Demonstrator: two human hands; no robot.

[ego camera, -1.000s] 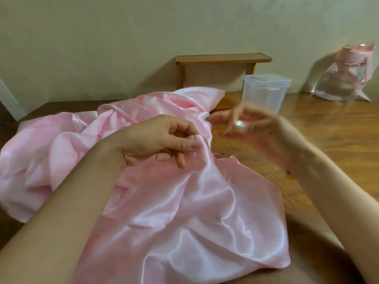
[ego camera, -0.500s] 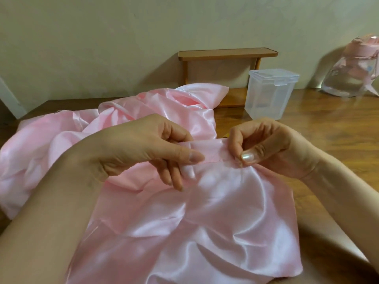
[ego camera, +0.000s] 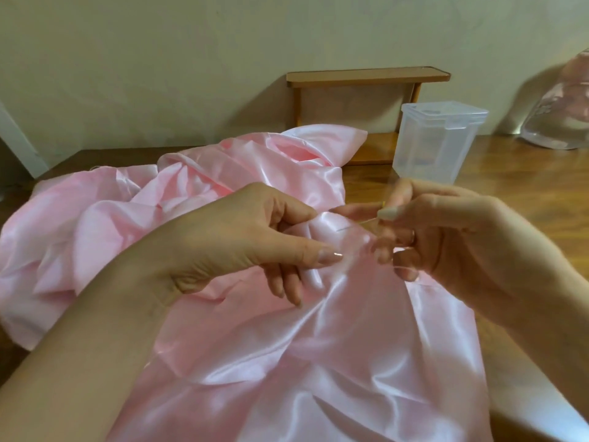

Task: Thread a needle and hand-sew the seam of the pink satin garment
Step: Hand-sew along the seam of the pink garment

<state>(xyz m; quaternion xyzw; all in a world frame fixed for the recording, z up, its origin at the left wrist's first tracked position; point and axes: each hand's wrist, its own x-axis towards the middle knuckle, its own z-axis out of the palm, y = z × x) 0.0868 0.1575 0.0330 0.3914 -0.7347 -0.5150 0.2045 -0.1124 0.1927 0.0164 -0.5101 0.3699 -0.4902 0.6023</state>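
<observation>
Garment (ego camera: pixel 334 362), pink satin, lies on the wooden table (ego camera: pixel 526 193): bunched in folds toward the back left, spread smoother toward the camera, with the near edge running off the bottom of the view. Left hand (ego camera: pixel 242 247) is over the middle of the cloth, thumb and index finger clamped on a raised fold, the other fingers curled loosely underneath against the fabric. Right hand (ego camera: pixel 462 240) is just beside that fold on its right and slightly blurred, thumb and forefinger pinched together on a thin needle (ego camera: pixel 366 221). The needle runs from the pinch leftward into the held fold, with a short dark sliver showing on the satin there. Can't tell thread from needle at this sharpness. Remaining right fingers are curled and touch the fabric edge. Behind the hands, a clear lidded plastic container (ego camera: pixel 439 138) stands on the table, apart from the cloth. A small wooden shelf (ego camera: pixel 366 78) sits against the wall, partly behind the container. A clear jug (ego camera: pixel 567 116) with pink parts is at the far right edge, cut off by the frame.
</observation>
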